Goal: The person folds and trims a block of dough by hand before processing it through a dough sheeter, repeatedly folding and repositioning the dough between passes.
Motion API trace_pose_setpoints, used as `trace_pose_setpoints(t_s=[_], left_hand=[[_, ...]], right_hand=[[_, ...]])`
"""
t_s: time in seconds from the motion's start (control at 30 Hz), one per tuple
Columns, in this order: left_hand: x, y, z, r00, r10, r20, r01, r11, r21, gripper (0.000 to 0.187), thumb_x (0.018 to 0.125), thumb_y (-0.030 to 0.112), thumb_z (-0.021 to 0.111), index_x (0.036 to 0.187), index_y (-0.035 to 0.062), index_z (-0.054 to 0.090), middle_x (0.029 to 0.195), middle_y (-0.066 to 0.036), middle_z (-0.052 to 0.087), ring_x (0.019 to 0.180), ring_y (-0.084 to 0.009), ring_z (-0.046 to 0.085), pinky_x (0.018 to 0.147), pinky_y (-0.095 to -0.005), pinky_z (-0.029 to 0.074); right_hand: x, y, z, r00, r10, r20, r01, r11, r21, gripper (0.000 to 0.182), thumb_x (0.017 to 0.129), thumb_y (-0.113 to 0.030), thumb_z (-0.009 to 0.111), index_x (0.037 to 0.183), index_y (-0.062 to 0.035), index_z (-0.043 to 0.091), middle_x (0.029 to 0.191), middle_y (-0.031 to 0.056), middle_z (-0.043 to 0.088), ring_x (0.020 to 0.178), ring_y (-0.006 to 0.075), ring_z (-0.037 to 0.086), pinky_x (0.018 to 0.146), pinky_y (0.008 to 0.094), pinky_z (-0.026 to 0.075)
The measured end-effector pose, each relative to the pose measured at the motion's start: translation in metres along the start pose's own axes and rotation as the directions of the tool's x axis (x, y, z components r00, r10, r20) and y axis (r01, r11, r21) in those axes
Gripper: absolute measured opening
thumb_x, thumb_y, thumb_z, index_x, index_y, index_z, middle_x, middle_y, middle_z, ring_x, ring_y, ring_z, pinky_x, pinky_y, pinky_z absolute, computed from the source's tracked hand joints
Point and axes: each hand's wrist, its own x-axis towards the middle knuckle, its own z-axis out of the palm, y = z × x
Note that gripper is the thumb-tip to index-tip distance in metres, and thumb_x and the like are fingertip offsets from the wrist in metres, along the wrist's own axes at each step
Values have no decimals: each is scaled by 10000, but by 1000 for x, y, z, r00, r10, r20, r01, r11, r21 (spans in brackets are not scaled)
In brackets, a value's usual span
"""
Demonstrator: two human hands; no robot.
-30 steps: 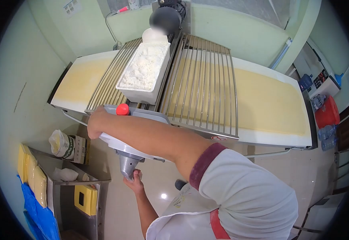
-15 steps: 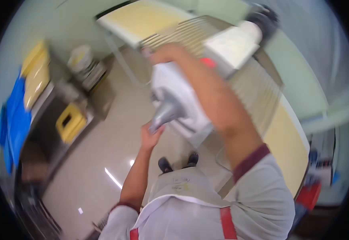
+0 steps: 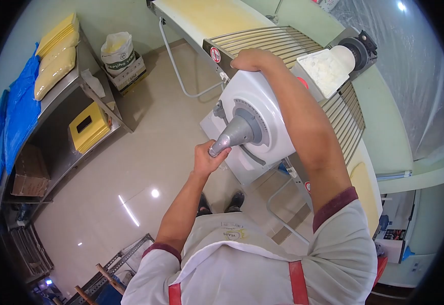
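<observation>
A dough sheeter, its white housing (image 3: 269,94) tilted in view, stands in front of me. On its face is a round scale with a grey lever handle (image 3: 234,133). My left hand (image 3: 209,158) is closed around the lower end of that handle, thumb along it. Reaching across the top of the housing, my right hand (image 3: 254,59) curls over its far edge beside the metal guard grille (image 3: 268,40); most of its fingers are hidden. A pale conveyor belt (image 3: 199,20) runs out beyond the grille.
A white tub of flour (image 3: 323,71) sits on top of the machine. To the left, a steel shelf (image 3: 74,66) holds yellow packs (image 3: 59,61) and blue plastic (image 3: 21,119). A flour sack (image 3: 119,53) stands in a box by the wall. A metal rack (image 3: 115,269) is at lower left.
My view has shifted, so the machine sits further right and the picture is sharper. My left hand is still on the lever handle and my right hand still at the far edge.
</observation>
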Motion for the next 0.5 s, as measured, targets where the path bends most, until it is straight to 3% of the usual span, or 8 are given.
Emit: trace_pose_setpoints(t_s=[0.27,0.37,0.4,0.47,0.5], left_hand=[[13,-4,-8,987,157,16,-158,987,32,265,708,221,799,725,15,633,589,-76,608,541,-160,580,532,-302,453],[12,-6,-9,993,111,33,-112,994,16,240,706,195,792,760,18,639,612,-77,617,555,-153,580,548,-297,460],[12,-4,-9,995,82,47,-83,996,14,261,691,210,804,775,17,649,627,-99,629,569,-188,603,567,-309,475],[14,-1,-14,995,31,90,-32,999,11,312,661,240,827,806,14,668,657,-142,651,598,-257,649,605,-334,506],[15,-1,-15,996,40,83,-41,999,16,322,660,246,830,812,15,665,661,-144,651,605,-257,651,615,-333,507]], right_hand=[[18,8,9,998,-20,-61,17,998,-57,556,845,-430,444,1107,5,670,1196,222,621,1078,355,608,918,431,453],[13,3,8,992,33,-124,-36,999,-23,475,816,-374,510,1150,-75,667,1231,169,617,1128,308,597,965,396,436],[10,5,12,944,-69,-321,86,996,39,438,830,-350,525,1133,-69,670,1204,167,629,1110,311,604,952,399,443],[-4,22,22,704,-189,-684,336,938,86,365,857,-301,554,1099,-57,676,1150,162,652,1075,317,617,927,405,457],[-26,34,14,615,-85,-784,370,909,192,305,871,-254,565,1069,-51,676,1101,162,665,1038,325,625,901,409,468]])
